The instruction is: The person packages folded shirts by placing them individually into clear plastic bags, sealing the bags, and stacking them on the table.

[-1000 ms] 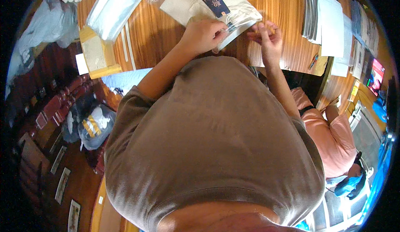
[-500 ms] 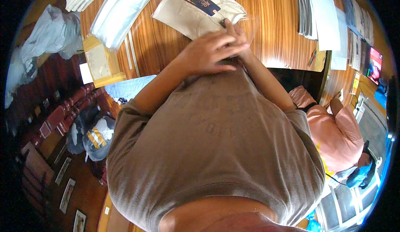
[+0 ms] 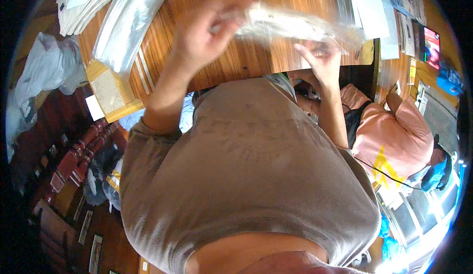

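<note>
Clear plastic bag (image 3: 290, 24), where?

Over the wooden table (image 3: 244, 60), between the hands. Motion-blurred; contents unclear.

Grip?

Left hand (image 3: 204, 35): fingers curled, pinching the bag's left end. Right hand (image 3: 323, 63): thumb spread, fingertips blurred at the near right edge. Can't tell if it's gripping.

Nearby?

Clear sleeves (image 3: 129, 25), table's left side.

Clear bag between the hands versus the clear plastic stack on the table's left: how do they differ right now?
The clear bag stretches crosswise between the left hand and right hand; the clear plastic stack slants along the table. The bag is motion-blurred, while the stack looks sharper. The bag looks slimmer; the stack looks broader. Both are shiny and see-through.
</note>
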A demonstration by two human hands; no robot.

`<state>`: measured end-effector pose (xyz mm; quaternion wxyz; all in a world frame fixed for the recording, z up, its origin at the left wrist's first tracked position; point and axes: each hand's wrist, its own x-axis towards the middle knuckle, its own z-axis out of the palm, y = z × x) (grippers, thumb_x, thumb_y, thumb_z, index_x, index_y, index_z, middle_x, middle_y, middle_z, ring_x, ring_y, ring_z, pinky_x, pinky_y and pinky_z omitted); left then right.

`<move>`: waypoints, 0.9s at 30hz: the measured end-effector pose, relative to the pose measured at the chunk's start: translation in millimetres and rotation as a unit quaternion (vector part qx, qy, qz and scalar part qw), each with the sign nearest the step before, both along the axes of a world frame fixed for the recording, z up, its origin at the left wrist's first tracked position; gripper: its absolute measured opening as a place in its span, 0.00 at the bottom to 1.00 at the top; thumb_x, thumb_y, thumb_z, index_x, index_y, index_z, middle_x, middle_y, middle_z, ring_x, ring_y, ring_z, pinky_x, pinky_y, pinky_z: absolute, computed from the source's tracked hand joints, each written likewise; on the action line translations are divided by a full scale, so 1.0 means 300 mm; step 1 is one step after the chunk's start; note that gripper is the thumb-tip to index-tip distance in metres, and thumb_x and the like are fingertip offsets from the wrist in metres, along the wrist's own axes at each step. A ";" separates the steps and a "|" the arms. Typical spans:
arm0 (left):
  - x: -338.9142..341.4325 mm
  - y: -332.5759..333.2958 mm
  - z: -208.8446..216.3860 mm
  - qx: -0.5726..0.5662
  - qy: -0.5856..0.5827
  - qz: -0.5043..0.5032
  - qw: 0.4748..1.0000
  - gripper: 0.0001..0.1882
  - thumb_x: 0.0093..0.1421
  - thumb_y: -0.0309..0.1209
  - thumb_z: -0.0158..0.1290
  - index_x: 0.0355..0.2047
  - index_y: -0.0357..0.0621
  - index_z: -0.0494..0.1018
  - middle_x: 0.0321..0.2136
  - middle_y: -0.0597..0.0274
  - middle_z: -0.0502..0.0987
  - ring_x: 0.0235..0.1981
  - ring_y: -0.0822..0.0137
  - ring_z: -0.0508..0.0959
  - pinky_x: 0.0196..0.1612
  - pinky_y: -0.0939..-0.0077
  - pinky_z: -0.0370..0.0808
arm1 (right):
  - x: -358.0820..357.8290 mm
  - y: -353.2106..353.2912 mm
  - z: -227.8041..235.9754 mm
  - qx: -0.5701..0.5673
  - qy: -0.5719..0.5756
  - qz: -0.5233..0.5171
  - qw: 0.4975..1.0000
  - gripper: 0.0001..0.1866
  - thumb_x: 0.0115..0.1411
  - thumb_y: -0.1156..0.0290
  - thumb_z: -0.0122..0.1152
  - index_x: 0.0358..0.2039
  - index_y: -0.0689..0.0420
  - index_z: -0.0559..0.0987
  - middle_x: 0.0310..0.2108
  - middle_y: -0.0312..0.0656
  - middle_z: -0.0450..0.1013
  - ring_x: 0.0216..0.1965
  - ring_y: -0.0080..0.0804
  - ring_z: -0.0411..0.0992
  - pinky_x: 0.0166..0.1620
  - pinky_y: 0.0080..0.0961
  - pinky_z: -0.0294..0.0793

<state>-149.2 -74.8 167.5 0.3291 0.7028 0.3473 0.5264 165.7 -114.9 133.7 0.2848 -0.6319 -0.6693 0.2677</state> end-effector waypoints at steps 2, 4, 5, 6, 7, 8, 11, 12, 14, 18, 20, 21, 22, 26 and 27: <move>-0.012 0.066 0.039 -0.067 -0.043 -0.005 0.997 0.13 0.68 0.27 0.57 0.51 0.35 0.76 0.45 0.52 0.83 0.46 0.59 0.84 0.50 0.68 0.80 | -0.069 0.072 0.066 0.085 0.153 0.009 0.984 0.12 0.56 0.72 0.77 0.38 0.63 0.84 0.36 0.40 0.83 0.36 0.24 0.79 0.40 0.24 0.78; -0.028 0.167 0.049 -0.147 -0.010 0.004 0.989 0.15 0.74 0.35 0.51 0.50 0.35 0.76 0.43 0.54 0.82 0.47 0.64 0.79 0.53 0.66 0.75 | -0.045 0.119 0.082 -0.008 0.261 0.115 0.959 0.12 0.58 0.72 0.75 0.39 0.63 0.84 0.36 0.38 0.82 0.37 0.23 0.78 0.41 0.24 0.78; -0.015 0.217 -0.010 -0.148 -0.061 0.044 0.986 0.19 0.76 0.39 0.46 0.51 0.35 0.76 0.42 0.56 0.82 0.47 0.65 0.80 0.52 0.68 0.75 | -0.095 0.147 0.078 0.071 0.365 0.098 0.923 0.11 0.63 0.68 0.72 0.39 0.63 0.85 0.34 0.35 0.81 0.35 0.21 0.76 0.40 0.22 0.76; -0.012 0.267 -0.070 -0.149 -0.113 0.089 0.978 0.23 0.78 0.43 0.40 0.51 0.35 0.76 0.40 0.57 0.83 0.47 0.67 0.80 0.52 0.69 0.75 | -0.130 0.174 0.070 0.054 0.357 0.056 0.931 0.11 0.65 0.67 0.71 0.39 0.62 0.85 0.33 0.34 0.81 0.35 0.20 0.76 0.39 0.22 0.76; 0.021 0.282 -0.062 -0.133 -0.090 0.140 0.977 0.24 0.79 0.44 0.38 0.52 0.35 0.76 0.42 0.55 0.83 0.48 0.64 0.80 0.53 0.69 0.75 | -0.142 0.195 0.046 0.039 0.344 0.005 0.938 0.11 0.66 0.66 0.69 0.38 0.62 0.85 0.32 0.34 0.80 0.34 0.19 0.75 0.39 0.21 0.75; 0.053 0.291 -0.050 -0.116 -0.067 0.190 0.972 0.26 0.79 0.44 0.36 0.53 0.35 0.75 0.44 0.52 0.82 0.49 0.62 0.80 0.54 0.68 0.75 | -0.158 0.218 0.011 0.023 0.331 -0.045 0.942 0.11 0.68 0.65 0.67 0.38 0.61 0.85 0.30 0.33 0.80 0.34 0.18 0.75 0.38 0.21 0.75; 0.166 0.218 -0.182 -0.025 0.168 0.296 0.940 0.22 0.70 0.37 0.53 0.57 0.34 0.72 0.51 0.43 0.78 0.55 0.44 0.77 0.60 0.51 0.71 | -0.191 0.220 -0.243 -0.071 0.362 -0.164 0.915 0.19 0.72 0.54 0.60 0.43 0.61 0.83 0.32 0.35 0.79 0.31 0.22 0.74 0.36 0.22 0.73; 0.240 0.173 -0.221 -0.038 0.239 0.301 0.923 0.25 0.69 0.40 0.53 0.58 0.34 0.71 0.54 0.40 0.76 0.59 0.41 0.73 0.64 0.46 0.67 | -0.198 0.194 -0.299 -0.126 0.411 -0.175 0.886 0.21 0.72 0.52 0.58 0.46 0.61 0.82 0.34 0.38 0.80 0.32 0.25 0.75 0.37 0.24 0.75; 0.337 0.091 -0.358 0.005 0.399 0.266 0.877 0.29 0.65 0.40 0.56 0.61 0.34 0.69 0.61 0.39 0.68 0.66 0.37 0.63 0.67 0.38 0.60 | -0.212 0.114 -0.374 -0.234 0.504 -0.184 0.811 0.25 0.73 0.49 0.55 0.51 0.61 0.79 0.40 0.46 0.81 0.36 0.31 0.79 0.41 0.28 0.80; 0.428 0.007 -0.481 -0.028 0.495 0.250 0.832 0.37 0.66 0.48 0.54 0.69 0.42 0.63 0.70 0.40 0.58 0.72 0.35 0.54 0.71 0.29 0.47 | 0.032 -0.031 -0.293 -0.546 0.418 0.021 0.725 0.21 0.72 0.54 0.59 0.49 0.62 0.79 0.47 0.53 0.81 0.43 0.34 0.83 0.47 0.26 0.82; 0.417 0.025 -0.491 -0.026 0.502 0.221 0.836 0.37 0.66 0.49 0.54 0.70 0.46 0.62 0.72 0.44 0.57 0.73 0.36 0.53 0.71 0.29 0.46 | 0.100 -0.016 -0.248 -0.488 0.354 0.082 0.794 0.19 0.71 0.55 0.60 0.48 0.59 0.80 0.47 0.50 0.82 0.42 0.37 0.83 0.47 0.27 0.81; 0.401 0.040 -0.498 -0.025 0.505 0.204 0.838 0.37 0.66 0.50 0.54 0.71 0.49 0.62 0.72 0.46 0.56 0.73 0.37 0.52 0.72 0.29 0.45 | 0.118 0.001 -0.215 -0.455 0.322 0.111 0.823 0.18 0.71 0.55 0.61 0.48 0.58 0.81 0.48 0.49 0.82 0.42 0.38 0.83 0.47 0.28 0.81; 0.379 0.065 -0.510 -0.007 0.511 0.167 0.843 0.37 0.66 0.50 0.54 0.71 0.51 0.62 0.73 0.48 0.56 0.74 0.38 0.52 0.72 0.29 0.44 | 0.119 0.026 -0.177 -0.361 0.219 0.111 0.900 0.17 0.70 0.56 0.62 0.47 0.57 0.81 0.47 0.46 0.82 0.44 0.39 0.82 0.47 0.29 0.81; 0.325 0.151 -0.532 0.034 0.522 0.085 0.848 0.35 0.67 0.52 0.52 0.72 0.59 0.62 0.74 0.59 0.55 0.75 0.43 0.52 0.72 0.28 0.43 | 0.106 0.220 -0.089 0.147 -0.193 0.156 0.958 0.15 0.64 0.60 0.66 0.46 0.54 0.81 0.45 0.42 0.80 0.52 0.44 0.77 0.52 0.38 0.79; 0.339 0.148 -0.534 0.033 0.542 0.088 0.835 0.34 0.67 0.51 0.52 0.71 0.59 0.63 0.75 0.60 0.54 0.75 0.44 0.51 0.72 0.29 0.43 | 0.116 0.273 -0.126 0.152 -0.194 0.207 0.947 0.16 0.64 0.59 0.66 0.46 0.54 0.81 0.45 0.43 0.80 0.53 0.45 0.76 0.54 0.40 0.78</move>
